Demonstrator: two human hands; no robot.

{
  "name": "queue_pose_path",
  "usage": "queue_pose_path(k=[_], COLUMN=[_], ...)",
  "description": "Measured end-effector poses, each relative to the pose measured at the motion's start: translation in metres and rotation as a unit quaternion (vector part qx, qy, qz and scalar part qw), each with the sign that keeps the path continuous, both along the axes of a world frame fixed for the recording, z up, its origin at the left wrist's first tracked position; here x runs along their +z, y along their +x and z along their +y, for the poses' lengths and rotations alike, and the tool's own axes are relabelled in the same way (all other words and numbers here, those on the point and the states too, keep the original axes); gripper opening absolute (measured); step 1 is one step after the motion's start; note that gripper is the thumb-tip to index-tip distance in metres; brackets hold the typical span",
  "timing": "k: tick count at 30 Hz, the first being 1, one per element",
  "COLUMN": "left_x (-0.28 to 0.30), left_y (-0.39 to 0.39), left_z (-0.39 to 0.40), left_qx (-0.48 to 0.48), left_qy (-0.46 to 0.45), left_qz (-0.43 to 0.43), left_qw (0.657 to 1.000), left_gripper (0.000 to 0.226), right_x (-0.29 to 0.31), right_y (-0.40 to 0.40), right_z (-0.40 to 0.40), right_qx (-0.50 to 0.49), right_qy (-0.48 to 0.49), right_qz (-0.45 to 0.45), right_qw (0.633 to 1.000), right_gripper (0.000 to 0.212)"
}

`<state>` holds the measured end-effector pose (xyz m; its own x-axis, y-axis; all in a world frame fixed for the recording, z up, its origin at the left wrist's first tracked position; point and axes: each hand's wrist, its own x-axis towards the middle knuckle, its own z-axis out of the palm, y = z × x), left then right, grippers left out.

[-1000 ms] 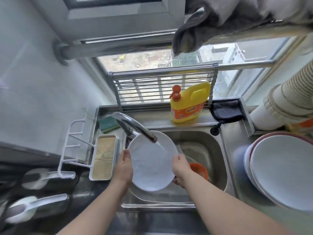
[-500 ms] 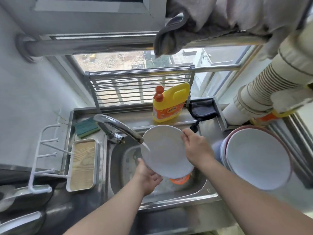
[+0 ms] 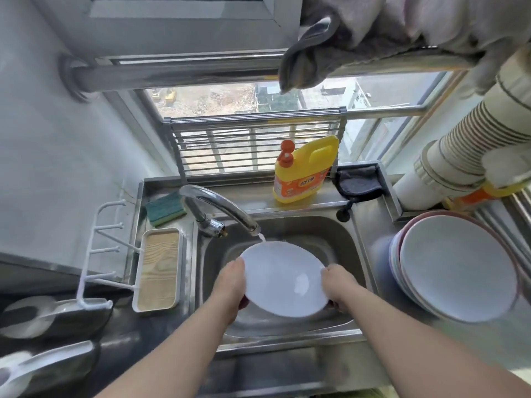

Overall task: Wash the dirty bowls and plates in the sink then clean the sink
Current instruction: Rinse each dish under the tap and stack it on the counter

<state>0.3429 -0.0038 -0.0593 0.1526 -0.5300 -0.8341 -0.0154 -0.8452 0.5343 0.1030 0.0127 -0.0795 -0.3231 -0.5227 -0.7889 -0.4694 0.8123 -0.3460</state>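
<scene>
A white plate (image 3: 283, 278) is held over the steel sink (image 3: 339, 237), face up and tilted a little. My left hand (image 3: 231, 282) grips its left rim and my right hand (image 3: 337, 282) grips its right rim. Water runs from the curved tap (image 3: 221, 208) onto the plate's far edge. A stack of plates (image 3: 457, 268) with a white one on top rests on the counter to the right of the sink. What lies in the basin under the plate is hidden.
A yellow detergent bottle (image 3: 304, 170), a dark cloth (image 3: 359, 182) and a green sponge (image 3: 165, 208) sit on the ledge behind the sink. A white tray (image 3: 158, 268) and rack (image 3: 100, 248) stand to the left. Stacked paper cups (image 3: 459, 156) lean at the right.
The plate has come down from an upright tilt near the tap to a flatter hold over the basin. My right hand moved from its top edge to its right rim.
</scene>
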Motion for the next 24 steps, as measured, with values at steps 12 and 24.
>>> queue_pose_path(k=[12,24], left_x=[0.008,-0.02], left_y=[0.063,-0.058], left_z=[0.007,0.015], left_qx=[0.086,0.141], left_qy=[-0.134,0.098], left_qz=[-0.074,0.145], left_qw=[0.984,0.975], left_gripper=[0.029,0.03], right_x=[0.014,0.064], right_y=[0.08,-0.01], right_z=[-0.036,-0.069], right_qx=[-0.008,0.23], right_qy=[-0.166,-0.157], right_qz=[-0.05,0.205], right_qw=[0.985,0.938], right_gripper=[0.034,0.017])
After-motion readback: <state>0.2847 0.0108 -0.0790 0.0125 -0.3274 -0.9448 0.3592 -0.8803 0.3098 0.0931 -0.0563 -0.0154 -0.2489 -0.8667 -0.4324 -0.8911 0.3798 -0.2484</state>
